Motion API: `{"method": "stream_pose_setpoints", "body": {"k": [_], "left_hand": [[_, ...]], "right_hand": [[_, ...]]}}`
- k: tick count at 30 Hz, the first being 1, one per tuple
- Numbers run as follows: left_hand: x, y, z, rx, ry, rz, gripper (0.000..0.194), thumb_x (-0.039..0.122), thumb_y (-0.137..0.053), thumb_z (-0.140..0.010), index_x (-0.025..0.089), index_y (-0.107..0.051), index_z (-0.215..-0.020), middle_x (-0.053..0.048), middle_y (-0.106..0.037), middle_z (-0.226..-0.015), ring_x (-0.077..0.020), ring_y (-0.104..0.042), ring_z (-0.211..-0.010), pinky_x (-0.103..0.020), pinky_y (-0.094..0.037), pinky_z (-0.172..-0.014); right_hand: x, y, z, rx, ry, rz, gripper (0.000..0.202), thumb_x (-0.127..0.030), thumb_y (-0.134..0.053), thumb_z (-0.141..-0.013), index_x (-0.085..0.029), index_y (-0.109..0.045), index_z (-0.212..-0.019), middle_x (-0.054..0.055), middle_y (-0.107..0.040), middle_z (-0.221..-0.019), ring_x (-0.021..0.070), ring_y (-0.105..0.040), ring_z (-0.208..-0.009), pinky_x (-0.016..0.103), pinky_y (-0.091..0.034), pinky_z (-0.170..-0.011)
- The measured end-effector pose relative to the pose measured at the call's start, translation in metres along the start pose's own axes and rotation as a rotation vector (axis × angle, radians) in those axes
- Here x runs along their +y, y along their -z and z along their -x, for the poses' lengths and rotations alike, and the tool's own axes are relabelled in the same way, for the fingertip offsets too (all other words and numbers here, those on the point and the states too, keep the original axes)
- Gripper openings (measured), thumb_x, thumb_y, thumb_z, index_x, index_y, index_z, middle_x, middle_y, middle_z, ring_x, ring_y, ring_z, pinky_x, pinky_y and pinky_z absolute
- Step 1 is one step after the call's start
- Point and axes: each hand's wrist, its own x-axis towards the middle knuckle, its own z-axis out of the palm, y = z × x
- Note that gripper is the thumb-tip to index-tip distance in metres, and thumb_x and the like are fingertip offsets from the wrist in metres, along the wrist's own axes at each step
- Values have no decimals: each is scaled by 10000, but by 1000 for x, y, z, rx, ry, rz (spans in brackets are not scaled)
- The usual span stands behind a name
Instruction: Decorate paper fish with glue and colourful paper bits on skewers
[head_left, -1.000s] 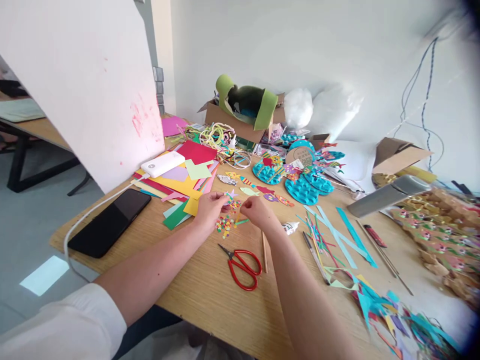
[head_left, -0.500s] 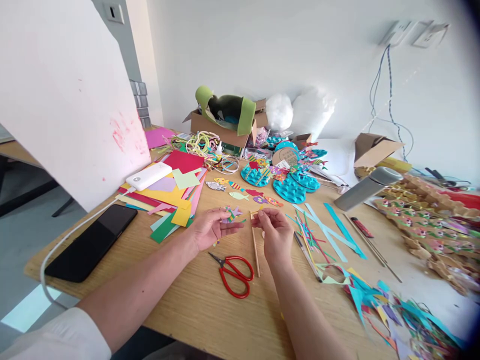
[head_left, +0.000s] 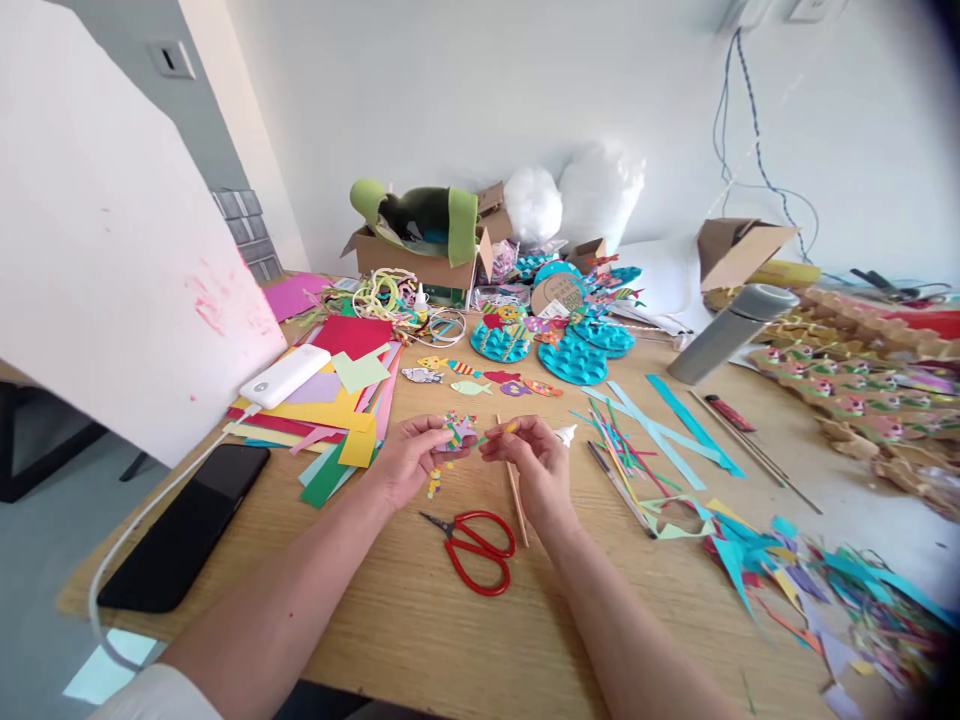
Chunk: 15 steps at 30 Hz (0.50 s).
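My left hand (head_left: 411, 462) is closed on a small patterned paper cutout (head_left: 462, 430) with green, yellow and purple bits. Opposite it, the fingers of my right hand (head_left: 541, 468) pinch close to the cutout, with a thin yellow piece (head_left: 511, 427) at their tips. A wooden stick (head_left: 517, 505) lies on the table, partly behind the right hand. Red-handled scissors (head_left: 480, 550) rest below both hands. Tiny paper dots (head_left: 435, 482) are near the left fingers. A white nozzle (head_left: 567, 434) pokes out behind my right hand.
Paper fish (head_left: 471, 387) lie beyond the hands, before blue egg-carton discs (head_left: 574, 362). Coloured paper sheets (head_left: 352, 400), a power bank (head_left: 285, 375) and a phone (head_left: 184, 525) are at left. Paper strips (head_left: 660, 435), scraps (head_left: 750, 560) and a grey flask (head_left: 731, 335) stand right.
The camera view has shifted. Both hands are closer together, and the right fingertips have moved toward the left hand's cutout. The white nozzle and paper dots show more clearly.
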Motion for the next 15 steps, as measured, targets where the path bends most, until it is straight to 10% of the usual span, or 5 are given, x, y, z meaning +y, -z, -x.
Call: {"method": "stream_pose_setpoints", "body": {"k": [15], "left_hand": [[-1,6,1,-55,-256,-574,120,289,-730,-710,190,-733,-777,-65,-745,-875,-194,-676,-816,-293,-524,-746]], "right_hand": [[-7,22,-16,-352,-469,117,442,-510,-815,-602,-127,-690,-783,-4,-663,-629,74,-580,-505,186,-433,-463]]}}
